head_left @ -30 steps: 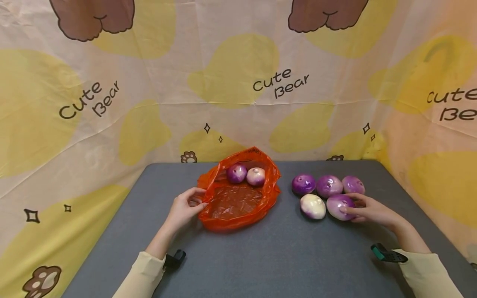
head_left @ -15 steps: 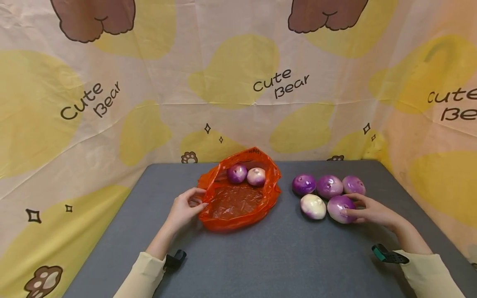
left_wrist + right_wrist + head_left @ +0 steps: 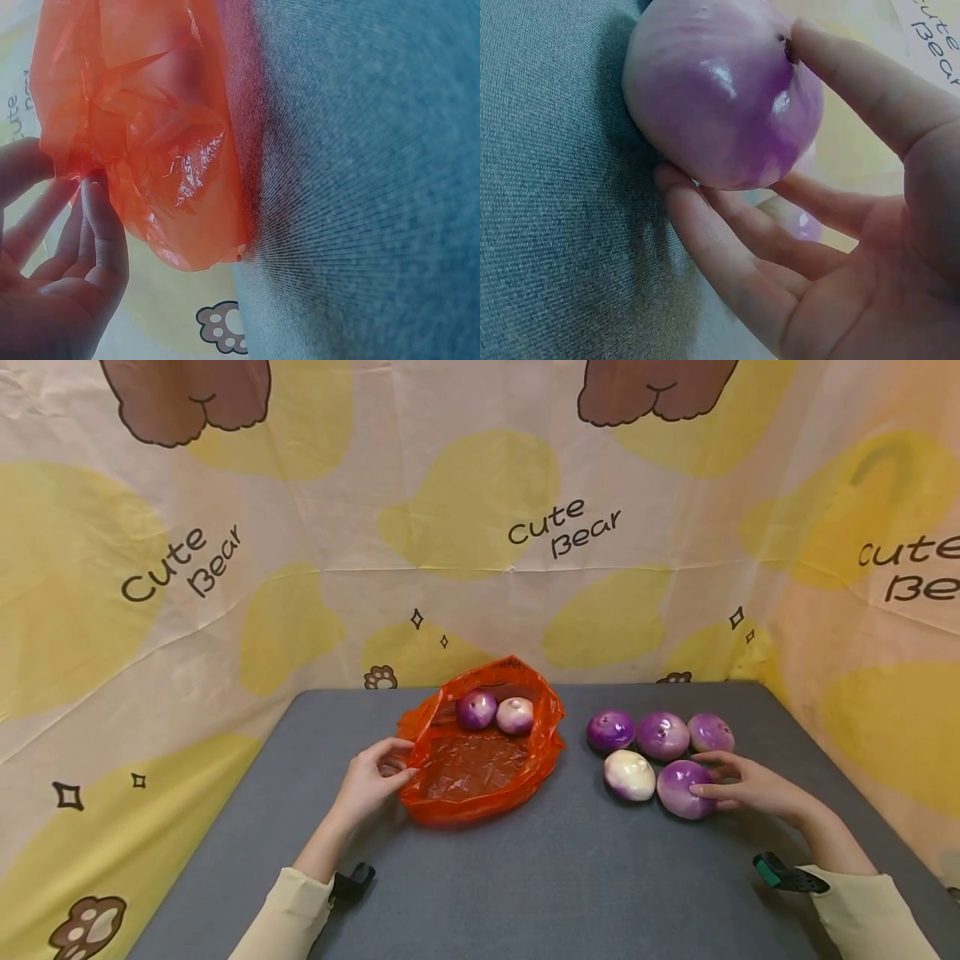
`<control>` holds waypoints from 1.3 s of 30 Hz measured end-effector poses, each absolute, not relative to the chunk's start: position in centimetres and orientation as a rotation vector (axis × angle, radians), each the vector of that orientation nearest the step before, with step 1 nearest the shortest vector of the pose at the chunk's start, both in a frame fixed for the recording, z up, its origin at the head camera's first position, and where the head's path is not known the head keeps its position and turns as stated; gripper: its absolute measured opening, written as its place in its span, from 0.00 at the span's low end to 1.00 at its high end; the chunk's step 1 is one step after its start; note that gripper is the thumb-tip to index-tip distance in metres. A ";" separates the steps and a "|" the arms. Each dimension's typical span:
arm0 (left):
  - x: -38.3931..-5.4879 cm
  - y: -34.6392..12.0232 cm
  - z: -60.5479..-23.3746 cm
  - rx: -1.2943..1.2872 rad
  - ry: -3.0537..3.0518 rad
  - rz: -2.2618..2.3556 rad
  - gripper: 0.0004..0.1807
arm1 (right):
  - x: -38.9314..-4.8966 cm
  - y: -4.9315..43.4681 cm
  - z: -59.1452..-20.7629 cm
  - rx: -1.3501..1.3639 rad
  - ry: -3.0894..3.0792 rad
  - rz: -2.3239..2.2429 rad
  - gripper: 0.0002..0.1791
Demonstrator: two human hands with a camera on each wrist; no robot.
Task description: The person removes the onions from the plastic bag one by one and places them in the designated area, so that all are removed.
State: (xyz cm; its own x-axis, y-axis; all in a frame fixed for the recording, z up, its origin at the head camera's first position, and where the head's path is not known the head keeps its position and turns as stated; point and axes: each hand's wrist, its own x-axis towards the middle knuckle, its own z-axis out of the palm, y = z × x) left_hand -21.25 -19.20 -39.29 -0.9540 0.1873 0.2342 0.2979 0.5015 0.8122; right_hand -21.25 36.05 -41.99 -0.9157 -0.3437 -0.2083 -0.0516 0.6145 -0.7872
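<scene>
My left hand (image 3: 372, 779) pinches the left rim of a red plastic bag (image 3: 465, 812) between thumb and fingers. The bag lies with its mouth wide, facing me, and two purple-and-white onions (image 3: 476, 709) sit at its back. In the left wrist view the thin film of the bag (image 3: 161, 142) bunches at the fingertips. To the right, my right hand (image 3: 750, 787) holds a purple onion (image 3: 681, 791), thumb on one side and fingers on the other. The right wrist view shows this onion (image 3: 720, 97) close to the cloth, with the thumb near its dark tip.
Behind the held onion, three purple onions (image 3: 662, 736) stand in a row. A paler, mostly white onion (image 3: 629, 776) lies just left of it. Grey cloth covers the table (image 3: 510, 893), and a printed curtain (image 3: 465, 510) hangs behind and at both sides.
The onion at my right hand has turned and shifted slightly toward me, away from the back row. My left hand and the bag have stayed in place.
</scene>
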 end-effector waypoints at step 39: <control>-21.2 -19.1 -39.3 -0.443 -2.586 -1.465 0.18 | -22.5 34.7 -35.6 -0.360 2.754 -1.186 0.32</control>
State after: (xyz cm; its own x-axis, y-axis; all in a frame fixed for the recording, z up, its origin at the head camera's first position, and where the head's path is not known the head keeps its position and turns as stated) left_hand -21.18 -19.13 -39.27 -0.9473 0.1861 0.2607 0.3193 0.4835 0.8150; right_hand -22.45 34.66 -35.59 -0.9644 -0.2640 -0.0176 -0.1686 0.6643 -0.7282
